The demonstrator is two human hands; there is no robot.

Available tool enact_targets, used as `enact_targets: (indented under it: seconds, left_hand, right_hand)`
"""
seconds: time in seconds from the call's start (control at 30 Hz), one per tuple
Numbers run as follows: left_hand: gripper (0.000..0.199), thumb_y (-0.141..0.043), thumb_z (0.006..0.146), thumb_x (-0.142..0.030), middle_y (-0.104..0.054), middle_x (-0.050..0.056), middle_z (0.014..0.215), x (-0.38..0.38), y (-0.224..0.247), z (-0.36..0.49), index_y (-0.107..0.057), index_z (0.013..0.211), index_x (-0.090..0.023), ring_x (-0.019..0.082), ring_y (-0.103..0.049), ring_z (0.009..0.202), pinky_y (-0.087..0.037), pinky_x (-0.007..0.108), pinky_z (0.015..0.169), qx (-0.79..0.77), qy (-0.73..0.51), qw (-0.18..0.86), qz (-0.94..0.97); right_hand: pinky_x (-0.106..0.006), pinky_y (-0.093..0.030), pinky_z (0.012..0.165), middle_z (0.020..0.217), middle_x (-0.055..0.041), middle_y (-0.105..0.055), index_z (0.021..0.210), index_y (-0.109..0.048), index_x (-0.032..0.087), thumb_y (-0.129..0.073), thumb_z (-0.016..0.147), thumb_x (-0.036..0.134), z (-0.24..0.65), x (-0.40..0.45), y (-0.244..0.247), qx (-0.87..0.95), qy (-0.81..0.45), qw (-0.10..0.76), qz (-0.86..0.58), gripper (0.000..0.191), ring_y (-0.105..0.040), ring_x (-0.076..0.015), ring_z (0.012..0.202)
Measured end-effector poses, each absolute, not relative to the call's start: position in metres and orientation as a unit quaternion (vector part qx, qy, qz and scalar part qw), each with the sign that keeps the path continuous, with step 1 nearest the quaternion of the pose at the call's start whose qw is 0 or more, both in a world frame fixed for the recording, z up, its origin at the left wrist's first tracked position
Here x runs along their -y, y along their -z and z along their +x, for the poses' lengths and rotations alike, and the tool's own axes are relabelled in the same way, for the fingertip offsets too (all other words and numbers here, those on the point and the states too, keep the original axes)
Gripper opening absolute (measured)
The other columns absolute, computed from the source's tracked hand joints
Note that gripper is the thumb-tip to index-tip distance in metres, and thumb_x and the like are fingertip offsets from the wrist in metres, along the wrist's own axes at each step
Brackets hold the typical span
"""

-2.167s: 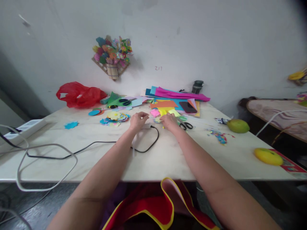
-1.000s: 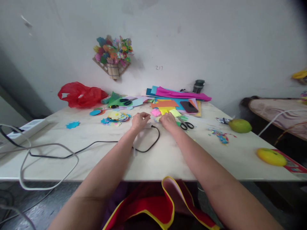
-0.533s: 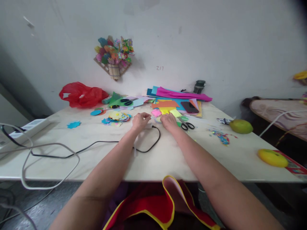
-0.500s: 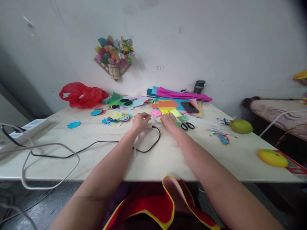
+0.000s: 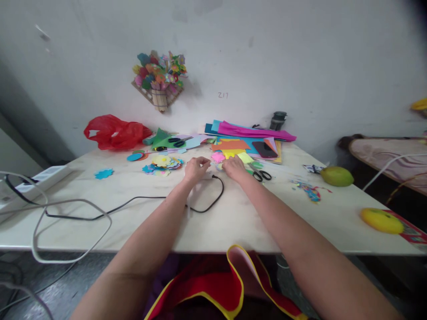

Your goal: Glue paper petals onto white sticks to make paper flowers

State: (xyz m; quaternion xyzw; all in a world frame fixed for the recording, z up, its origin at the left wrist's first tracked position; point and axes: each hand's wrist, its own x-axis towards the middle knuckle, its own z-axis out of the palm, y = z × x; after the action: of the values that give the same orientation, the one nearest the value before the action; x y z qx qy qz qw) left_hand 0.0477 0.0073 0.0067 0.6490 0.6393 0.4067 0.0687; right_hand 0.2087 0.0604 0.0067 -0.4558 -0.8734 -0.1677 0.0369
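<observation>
My left hand [image 5: 196,170] is above the table with thumb and fingertips pinched together. A thin translucent white stick [image 5: 189,205] runs down from beneath this hand, beside the forearm. My right hand [image 5: 234,168] rests just to the right with its fingers curled down at the small paper pieces; what is in them is hidden. Around its fingertips lie a pink paper piece [image 5: 218,157], a yellow paper piece [image 5: 230,153] and a pale yellow-green one [image 5: 245,158]. Black-handled scissors [image 5: 262,175] lie right of that hand. A stack of paper flower cutouts [image 5: 163,163] sits left of my left hand.
A black cable [image 5: 133,198] loops across the table under my left forearm. At left is a white power strip [image 5: 40,184]. Coloured sheets [image 5: 253,131], a phone [image 5: 264,150] and a red plastic bag [image 5: 115,132] lie at the back. Two mangoes, one green [image 5: 336,176], one yellow [image 5: 382,220], are at right.
My right hand has shifted slightly left, closer to my left hand. The whole view has moved a little; the left hand keeps its pinch.
</observation>
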Motion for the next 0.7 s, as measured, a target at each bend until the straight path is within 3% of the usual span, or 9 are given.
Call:
enact_targets:
  seconds: [0.43,0.7]
  left_hand:
    - [0.023,-0.05,0.075,-0.036,-0.069,0.003,0.084,-0.0042,-0.0105,0.0496,-0.069,0.079,-0.022,0.018,-0.059,0.08,-0.041,0.027,0.072,-0.645,-0.402,0.07,0.646]
    - [0.026,-0.049,0.076,-0.039,-0.068,0.004,0.084,-0.0068,-0.0075,0.0484,-0.069,0.082,-0.023,0.018,-0.057,0.077,-0.041,0.026,0.067,-0.646,-0.387,0.066,0.655]
  right_hand:
    - [-0.038,-0.027,0.085,0.088,-0.0153,-0.065,0.087,-0.066,0.01,-0.041,0.075,0.005,0.2003,-0.0545,-0.004,0.872,0.181,0.062,-0.451,0.029,-0.054,-0.0242,0.092]
    - [-0.036,-0.025,0.087,0.09,-0.0148,-0.066,0.096,-0.064,0.01,-0.035,0.083,0.011,0.2094,-0.0597,-0.0006,0.85,0.147,0.075,-0.501,0.032,-0.057,-0.0217,0.086]
